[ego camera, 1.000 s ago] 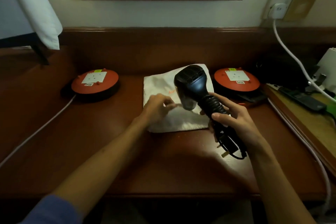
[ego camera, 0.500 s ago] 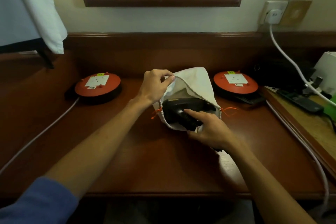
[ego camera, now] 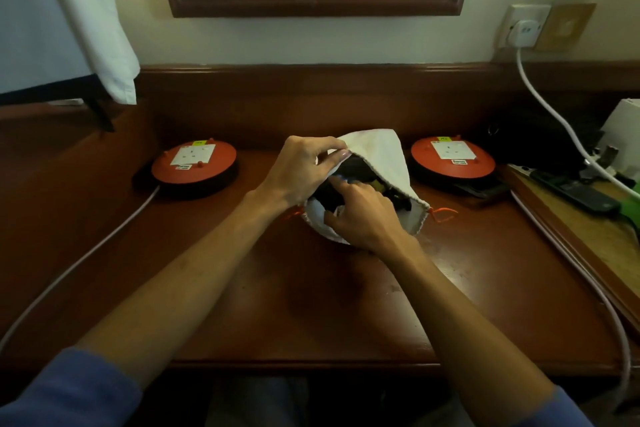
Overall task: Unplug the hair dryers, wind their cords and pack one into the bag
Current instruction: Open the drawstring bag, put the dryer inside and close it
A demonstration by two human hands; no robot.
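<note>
The wooden desk is shown as the working surface, on which everything is laid within reach of both hands. The white cloth bag is seen lying at its middle, its mouth turned toward the person and lifted open. The upper edge of the mouth is pinched between thumb and curled fingers of the left hand, evidently so that the opening is held high and wide while the load is pushed in beneath those fingers. The black hair dryer is seen just below the left fingertips and ahead of the right fingertips, mostly inside the bag, with only a dark part of its body visible in the mouth. The right hand is placed at the lower lip of the mouth, its fingers bent and pressed against the dryer; whether they are wrapped round it or merely pushing cannot be told. The wound cord is judged to lie inside with the dryer, though it is not clearly made out. Two red cable reels are set well apart from the fingers, one to each side of the bag, their sockets left unoccupied. An orange drawstring is seen trailing just right of the right hand, not yet drawn.
</note>
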